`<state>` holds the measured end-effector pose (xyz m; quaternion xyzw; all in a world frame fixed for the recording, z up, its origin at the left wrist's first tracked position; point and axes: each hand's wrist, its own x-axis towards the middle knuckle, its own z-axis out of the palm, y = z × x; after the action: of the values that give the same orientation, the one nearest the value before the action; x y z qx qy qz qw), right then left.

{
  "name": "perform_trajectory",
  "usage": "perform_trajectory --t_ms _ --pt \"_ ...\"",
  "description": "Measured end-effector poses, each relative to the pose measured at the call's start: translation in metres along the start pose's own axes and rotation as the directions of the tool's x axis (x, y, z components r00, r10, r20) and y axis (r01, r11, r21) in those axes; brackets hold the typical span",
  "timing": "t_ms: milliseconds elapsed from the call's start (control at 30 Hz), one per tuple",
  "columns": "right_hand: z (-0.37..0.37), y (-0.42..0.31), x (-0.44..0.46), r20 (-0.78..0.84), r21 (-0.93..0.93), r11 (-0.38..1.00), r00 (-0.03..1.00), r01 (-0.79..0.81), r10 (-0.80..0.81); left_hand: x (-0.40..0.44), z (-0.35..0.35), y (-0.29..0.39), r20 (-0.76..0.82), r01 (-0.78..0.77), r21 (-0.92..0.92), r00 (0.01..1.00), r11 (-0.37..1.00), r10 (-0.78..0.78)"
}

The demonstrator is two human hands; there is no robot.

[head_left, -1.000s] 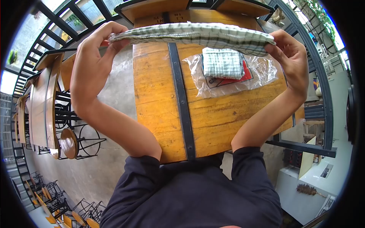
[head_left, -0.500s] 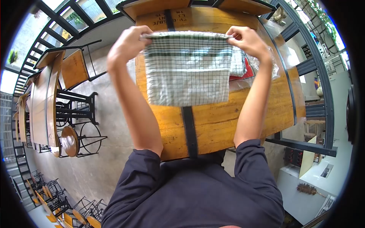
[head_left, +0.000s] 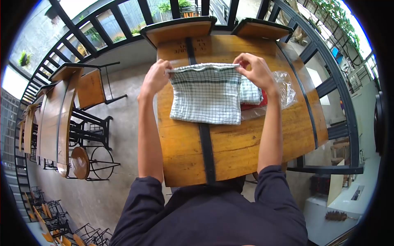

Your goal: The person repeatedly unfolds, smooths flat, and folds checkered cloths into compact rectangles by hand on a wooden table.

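A white cloth with a dark grid pattern and a green band (head_left: 207, 98) hangs between my two hands above the wooden table. My left hand (head_left: 158, 76) pinches its upper left corner. The upper right corner is held between the thumb and fingers of my right hand (head_left: 254, 71). Its lower edge appears to touch the tabletop. Just right of it, partly hidden by my right hand and forearm, lies a folded checked cloth (head_left: 249, 92). Beneath that shows something red (head_left: 262, 100), and clear crinkled plastic (head_left: 285, 88) spreads to the right.
The wooden table (head_left: 246, 151) has dark metal strips across it. Two chairs (head_left: 180, 30) stand at its far edge, before a black railing (head_left: 111, 24). To the left is another long table (head_left: 57, 119) with a round stool (head_left: 80, 162). A white counter (head_left: 349, 197) stands at right.
Both hands and the cloth appear lower in the view, partly because the camera has tilted. The cloth's lower edge has come down towards the tabletop, and my hands are slightly closer together.
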<state>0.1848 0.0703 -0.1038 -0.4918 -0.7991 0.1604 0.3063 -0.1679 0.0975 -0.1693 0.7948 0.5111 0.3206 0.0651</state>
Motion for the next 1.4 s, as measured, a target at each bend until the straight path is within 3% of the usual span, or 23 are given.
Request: perform_trajectory --t_ms 67,133,200,300,400,467,533,600,733,800,833,900,1033,1233,1333,1400 --pt "-0.002 -0.021 -0.008 0.015 0.013 1.000 1.000 0.003 -0.003 -0.023 -0.010 0.015 0.015 0.078 -0.005 0.997 0.997 -0.078" --pt "0.001 -0.030 -0.023 0.029 -0.086 0.995 0.998 0.060 -0.058 -0.047 -0.018 0.032 0.070 0.209 -0.088 0.977 0.974 -0.203" --pt "0.012 -0.028 -0.044 0.079 -0.076 0.992 0.992 0.104 -0.098 -0.074 -0.015 0.037 0.063 0.232 -0.142 0.972 0.962 -0.225" --pt "0.033 -0.024 -0.083 0.164 -0.056 0.986 0.976 0.155 -0.144 -0.105 -0.006 0.045 0.030 0.235 -0.251 0.972 0.939 -0.235" --pt "0.048 -0.014 -0.112 0.213 -0.140 0.967 0.960 0.213 -0.180 -0.126 0.004 0.048 0.018 0.123 -0.291 0.992 0.949 -0.123" --pt "0.051 -0.009 -0.125 0.191 -0.247 0.946 0.968 0.209 -0.164 -0.135 0.008 0.051 0.070 0.198 -0.313 0.980 0.929 -0.186" --pt "0.052 -0.005 -0.133 0.168 -0.220 0.957 0.974 0.188 -0.153 -0.142 0.011 0.050 0.146 0.270 -0.322 0.961 0.907 -0.234" --pt "0.054 0.000 -0.142 0.100 -0.160 0.975 0.985 0.154 -0.140 -0.149 0.018 0.043 0.084 0.172 -0.376 0.985 0.910 -0.151" --pt "0.057 0.001 -0.148 -0.017 0.007 0.998 0.997 0.069 -0.069 -0.161 0.020 0.039 0.055 0.159 -0.452 0.987 0.877 -0.151" --pt "0.054 -0.003 -0.149 -0.018 0.007 0.995 0.995 0.097 -0.097 -0.169 0.021 0.042 0.013 0.173 -0.609 0.978 0.774 -0.208" --pt "0.053 -0.003 -0.150 -0.023 0.004 0.992 0.992 0.126 -0.126 -0.172 0.019 0.042 0.017 0.176 -0.609 0.978 0.773 -0.209" --pt "0.055 0.001 -0.151 0.052 -0.006 0.992 0.991 0.126 -0.125 -0.176 0.015 0.045 -0.084 0.021 -0.397 0.995 0.917 -0.059" --pt "0.054 0.005 -0.154 0.154 -0.031 0.994 0.983 0.105 -0.099 -0.183 0.011 0.054 -0.054 0.040 -0.457 0.996 0.889 -0.073" --pt "0.049 -0.001 -0.156 0.152 -0.040 0.995 0.985 0.092 -0.085 -0.196 0.011 0.063 0.042 0.111 -0.486 0.994 0.867 -0.104" --pt "0.042 0.004 -0.150 0.205 -0.087 0.984 0.969 0.158 -0.138 -0.195 -0.002 0.070 0.166 0.148 -0.347 0.981 0.926 -0.095" --pt "0.043 0.000 -0.143 0.135 -0.119 0.981 0.982 0.151 -0.135 -0.189 -0.015 0.078 0.180 -0.004 -0.037 0.984 0.999 0.011"
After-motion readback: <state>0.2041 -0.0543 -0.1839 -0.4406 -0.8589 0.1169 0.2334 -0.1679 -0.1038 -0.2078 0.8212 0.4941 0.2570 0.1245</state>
